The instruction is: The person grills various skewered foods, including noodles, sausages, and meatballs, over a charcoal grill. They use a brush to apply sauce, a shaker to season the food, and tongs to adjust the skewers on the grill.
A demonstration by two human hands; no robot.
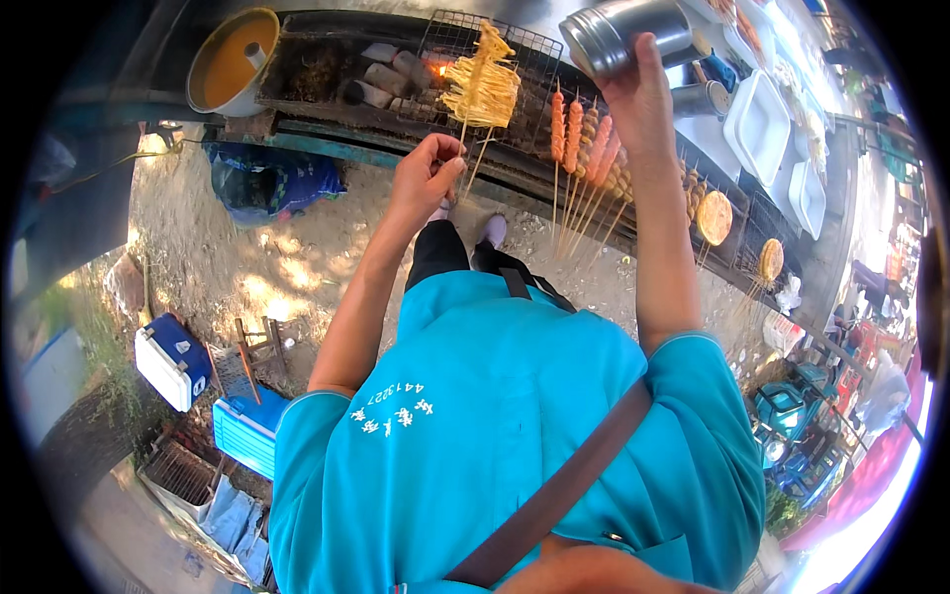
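Note:
My left hand (430,171) pinches a thin wooden skewer that carries yellow enoki-like strands (482,93) spread over a wire grill rack (542,56). A second stick runs down from the same food. Raised at the upper right, my right hand (638,104) grips a metal shaker can (627,33), tilted on its side. Between the hands, red sausage skewers (574,137) and spiral-cut skewers lie along the grill, their sticks pointing toward me. Charcoal (386,78) with a small flame lies left of the yellow food.
A pot of orange liquid (230,63) stands at the grill's left end. White trays (757,126) and another metal can (701,99) are at the right. Round flat cakes on sticks (714,217) lie further along. Below are a blue bag (274,178) and cooler boxes (174,360).

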